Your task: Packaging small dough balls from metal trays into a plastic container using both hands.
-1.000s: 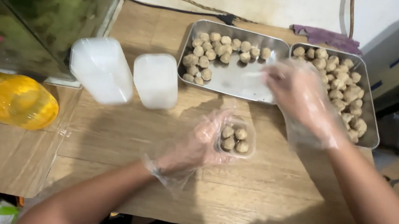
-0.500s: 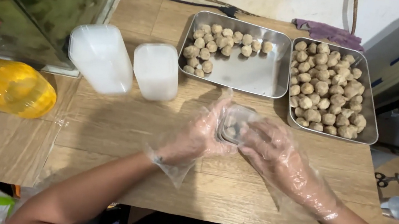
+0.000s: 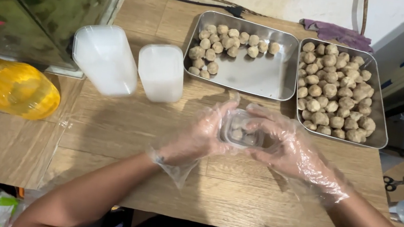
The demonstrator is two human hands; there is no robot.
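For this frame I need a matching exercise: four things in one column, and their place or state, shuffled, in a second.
Things:
1. Small clear plastic box
2. Left steel tray
3. Right steel tray
4. Yellow plastic bottle

Place or state:
A. Packed almost full with brown balls
B. Lying at the left edge of the wooden table
C. Held between the gloved left hand and right hand, a few balls inside
D. Balls only along its top and left side, the rest bare metal

Pairs: 1-C, 2-D, 3-A, 4-B
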